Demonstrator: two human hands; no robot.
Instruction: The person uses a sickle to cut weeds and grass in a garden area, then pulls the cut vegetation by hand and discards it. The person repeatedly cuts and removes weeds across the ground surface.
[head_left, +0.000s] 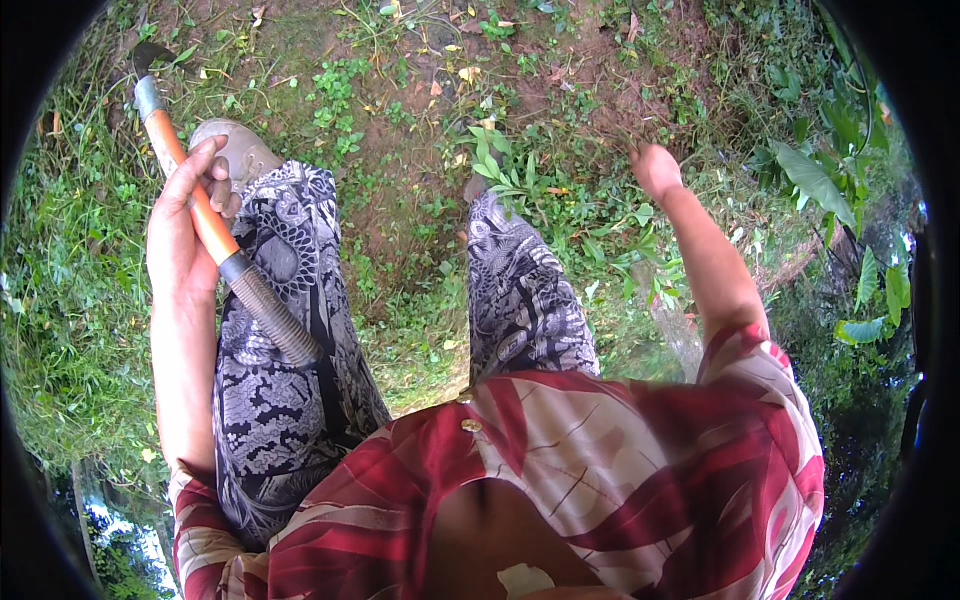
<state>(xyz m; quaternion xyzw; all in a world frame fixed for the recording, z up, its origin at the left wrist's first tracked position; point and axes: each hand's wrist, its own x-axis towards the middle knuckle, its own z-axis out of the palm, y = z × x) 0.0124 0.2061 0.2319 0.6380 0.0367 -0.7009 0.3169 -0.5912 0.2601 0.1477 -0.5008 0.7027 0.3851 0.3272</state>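
My left hand (184, 210) holds a sickle-like tool by its orange handle (212, 229). A ribbed grey grip (274, 316) covers the handle's lower end, which lies over my left trouser leg. At the far end, past a grey collar, a dark blade (152, 57) is partly lost among the weeds. My right hand (656, 171) is low over the ground at the right, its fingers curled beside thin stems and weeds (604, 139). Those fingertips are mostly hidden, so whether they grip any stems is unclear.
Brown soil (420, 150) with low green weeds and fallen leaves lies between my feet. My left shoe (236, 150) is beside the tool. A leafy plant (495, 161) partly covers my right foot. Large-leaved plants (814, 180) grow at the right edge.
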